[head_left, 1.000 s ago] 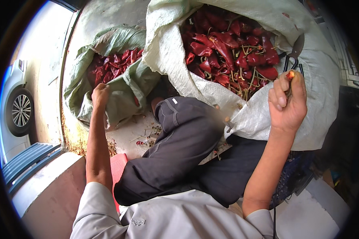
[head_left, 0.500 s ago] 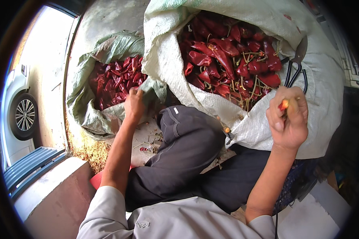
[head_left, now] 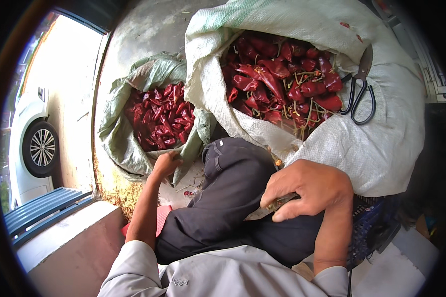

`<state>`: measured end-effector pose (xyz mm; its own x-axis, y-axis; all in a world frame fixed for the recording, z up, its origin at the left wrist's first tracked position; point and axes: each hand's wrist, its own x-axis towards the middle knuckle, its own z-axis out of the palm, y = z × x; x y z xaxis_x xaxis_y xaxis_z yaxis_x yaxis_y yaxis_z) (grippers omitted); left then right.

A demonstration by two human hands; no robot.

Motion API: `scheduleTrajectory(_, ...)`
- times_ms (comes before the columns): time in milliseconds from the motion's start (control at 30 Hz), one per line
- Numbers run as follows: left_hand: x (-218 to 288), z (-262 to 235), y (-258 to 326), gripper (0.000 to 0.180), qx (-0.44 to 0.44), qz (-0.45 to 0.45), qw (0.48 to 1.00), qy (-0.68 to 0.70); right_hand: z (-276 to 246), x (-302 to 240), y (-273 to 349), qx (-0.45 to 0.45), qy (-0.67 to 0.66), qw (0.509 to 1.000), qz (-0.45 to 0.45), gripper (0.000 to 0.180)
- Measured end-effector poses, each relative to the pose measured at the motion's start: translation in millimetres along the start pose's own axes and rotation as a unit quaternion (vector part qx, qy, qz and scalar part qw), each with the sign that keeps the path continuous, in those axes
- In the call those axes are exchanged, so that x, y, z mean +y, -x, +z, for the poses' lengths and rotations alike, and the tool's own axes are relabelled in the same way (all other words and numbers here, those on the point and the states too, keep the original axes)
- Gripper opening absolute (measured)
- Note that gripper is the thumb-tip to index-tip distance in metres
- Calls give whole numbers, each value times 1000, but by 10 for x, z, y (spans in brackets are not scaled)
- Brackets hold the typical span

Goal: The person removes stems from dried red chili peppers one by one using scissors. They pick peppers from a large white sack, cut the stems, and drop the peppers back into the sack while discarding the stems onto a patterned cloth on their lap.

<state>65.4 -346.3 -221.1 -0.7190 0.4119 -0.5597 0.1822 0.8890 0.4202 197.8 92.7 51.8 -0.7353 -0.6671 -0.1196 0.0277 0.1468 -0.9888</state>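
Note:
My left hand (head_left: pixel 166 164) is closed, fingers curled, at the near rim of the green woven sack (head_left: pixel 115 111). Whether it grips the sack's cloth or something small, I cannot make out. Inside that sack lie dark red dried chillies (head_left: pixel 159 116), with few stems showing. Over my lap, my right hand (head_left: pixel 309 190) is held palm down, thumb and fingers apart; bits that look like stems show in the gap, but it does not appear to grip them. Beyond it, a large white woven sack (head_left: pixel 352 158) holds red chillies (head_left: pixel 270 81) with stems on them.
Black-handled scissors (head_left: pixel 361 91) lie on the white sack's right side. My bent leg (head_left: pixel 238 163) is in front of the sacks. Stem scraps litter the floor beside a red plastic piece (head_left: pixel 162 218). A blue crate (head_left: pixel 374 222) stands at the right.
My right hand came down and left from beside the scissors to over my lap; the chilli stem piece no longer shows in its fingers. My left hand drew back from the chillies to the rim.

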Motion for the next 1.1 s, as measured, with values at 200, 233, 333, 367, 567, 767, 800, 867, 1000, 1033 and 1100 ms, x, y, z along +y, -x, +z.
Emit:
scheduleTrajectory(200,672,-298,132,32,113,28,992,40,-57,42,-159,396,129,909,-18,16)
scheduleTrajectory(233,805,-312,165,31,120,38,991,48,-123,79,-235,452,196,869,30,20)
scheduleTrajectory(333,1358,-408,181,23,168,111,977,73,-223,235,-376,501,419,740,162,28)
scheduleTrajectory(367,1562,-466,202,22,191,123,971,79,-232,273,-407,492,490,691,201,30)
scheduleTrajectory(567,2398,-1001,365,15,296,184,896,275,-265,219,-415,465,452,728,221,11)
scheduleTrajectory(767,3344,-1236,340,17,257,244,895,271,-377,406,-320,505,434,719,198,15)
scheduleTrajectory(800,3433,-1203,208,18,248,245,902,253,-401,507,-363,495,470,707,187,4)
scheduleTrajectory(867,3693,-1156,51,19,258,246,908,219,-404,474,-330,489,456,716,200,8)
scheduleTrajectory(1000,3863,-1233,-222,19,267,206,892,300,-481,412,-255,500,354,760,218,14)
scheduleTrajectory(1033,3892,-1259,-258,19,259,185,884,343,-482,401,-215,523,326,762,200,16)
scheduleTrajectory(1100,3934,-1319,-283,22,255,164,909,285,-476,409,-141,563,282,763,148,18)
